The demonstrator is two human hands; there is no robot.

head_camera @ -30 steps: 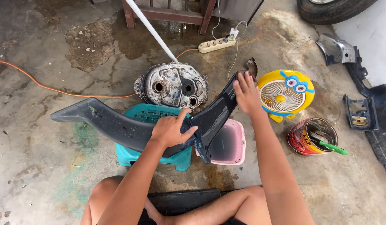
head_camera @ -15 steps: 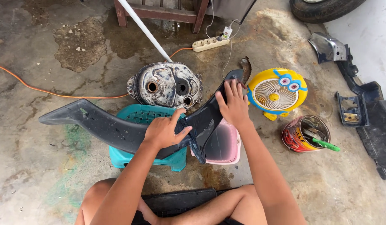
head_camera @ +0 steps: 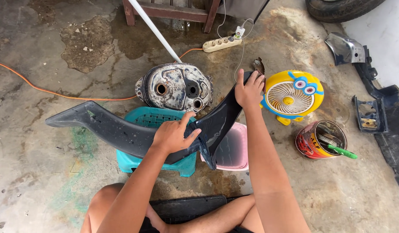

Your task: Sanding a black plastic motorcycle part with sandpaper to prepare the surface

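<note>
A long, dark plastic body panel [head_camera: 109,127], V-shaped, lies across a teal plastic stool [head_camera: 150,118] in front of me. My left hand [head_camera: 173,136] rests flat on the panel near its bend, fingers spread. My right hand [head_camera: 249,90] grips the panel's raised right end, close to a yellow toy-faced fan [head_camera: 292,97]. A pink tub [head_camera: 234,151] sits under the panel's bend.
A worn metal fuel tank [head_camera: 175,86] lies behind the stool. A tin can [head_camera: 320,138] holds a green-handled brush. An orange cable [head_camera: 40,86], a power strip [head_camera: 221,43], a white pipe, a tyre [head_camera: 337,8] and dark body parts [head_camera: 372,112] lie on the wet concrete floor.
My right hand slid down the panel's right arm, then back up to its tip. My left hand stays on the bend. The view shifted slightly.
</note>
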